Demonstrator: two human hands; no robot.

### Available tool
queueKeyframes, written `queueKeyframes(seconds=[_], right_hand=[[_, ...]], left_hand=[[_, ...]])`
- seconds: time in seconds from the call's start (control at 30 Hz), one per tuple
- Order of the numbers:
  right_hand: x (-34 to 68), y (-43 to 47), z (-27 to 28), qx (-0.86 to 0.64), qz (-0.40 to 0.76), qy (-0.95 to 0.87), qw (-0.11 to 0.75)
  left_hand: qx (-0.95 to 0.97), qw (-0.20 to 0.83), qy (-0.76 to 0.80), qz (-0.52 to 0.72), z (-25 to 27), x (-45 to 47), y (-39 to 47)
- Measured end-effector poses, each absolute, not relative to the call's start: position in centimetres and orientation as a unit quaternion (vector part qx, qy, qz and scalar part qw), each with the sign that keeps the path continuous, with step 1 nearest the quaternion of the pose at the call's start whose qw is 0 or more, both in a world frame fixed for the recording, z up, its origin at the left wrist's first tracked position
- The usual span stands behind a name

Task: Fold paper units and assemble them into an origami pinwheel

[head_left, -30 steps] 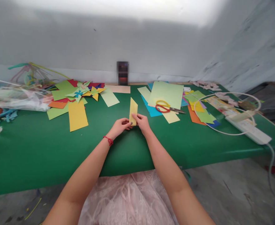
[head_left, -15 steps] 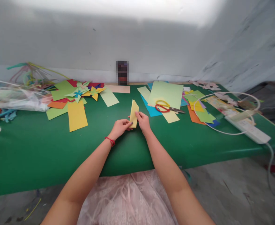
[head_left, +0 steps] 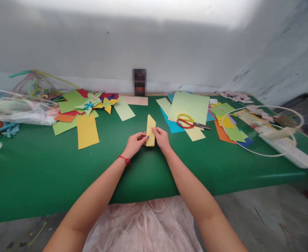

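A piece of folded yellow paper point(head_left: 151, 131) stands upright between my two hands, just above the green table point(head_left: 154, 171). My left hand point(head_left: 137, 141) pinches its left lower side, thumb on the face and the other fingers partly hidden behind. My right hand point(head_left: 161, 137) grips the right edge between thumb and fingers. The paper's top edge slants down to the right. To the right, scissors point(head_left: 193, 123) with red and yellow handles rest on a pale green sheet point(head_left: 189, 105).
Paper stars point(head_left: 89, 104) and coloured sheets lie at the left, with a yellow sheet point(head_left: 87, 132) nearer me. A white power strip point(head_left: 287, 150) with a looped white cable is at the right. A dark pixelated object point(head_left: 139, 82) stands against the wall.
The folded paper has turned slightly so its face points more toward me. Both hands keep hold of it, and the view has shifted a little.
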State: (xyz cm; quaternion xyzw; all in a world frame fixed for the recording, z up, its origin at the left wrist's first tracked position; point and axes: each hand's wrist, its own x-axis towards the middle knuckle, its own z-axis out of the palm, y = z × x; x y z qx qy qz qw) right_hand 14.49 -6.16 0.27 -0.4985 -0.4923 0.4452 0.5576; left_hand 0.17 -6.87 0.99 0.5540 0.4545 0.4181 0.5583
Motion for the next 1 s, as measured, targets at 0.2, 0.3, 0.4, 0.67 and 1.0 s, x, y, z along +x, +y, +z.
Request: queueKeyframes(seconds=[0.2,0.3,0.4,0.67,1.0], right_hand=[[14.7,-4.1,0.7,-0.484,0.439,-0.514,0.556],[14.6,-3.0,0.9,-0.505,0.397,-0.531,0.552],[14.5,-2.0,0.7,-0.520,0.365,-0.538,0.555],[14.6,0.2,0.1,-0.550,0.323,-0.576,0.510],[15.2,0.2,0.1,-0.537,0.404,-0.564,0.479]], left_hand=[[0.541,0.560,0.459,0.427,1.4,0.5,-4.0],[0.552,0.534,0.463,0.442,1.5,0.6,-2.5],[0.568,0.509,0.463,0.451,1.4,0.5,-1.2],[0.587,0.485,0.470,0.447,0.6,0.9,2.5],[0.560,0.532,0.488,0.407,0.7,0.8,3.0]])
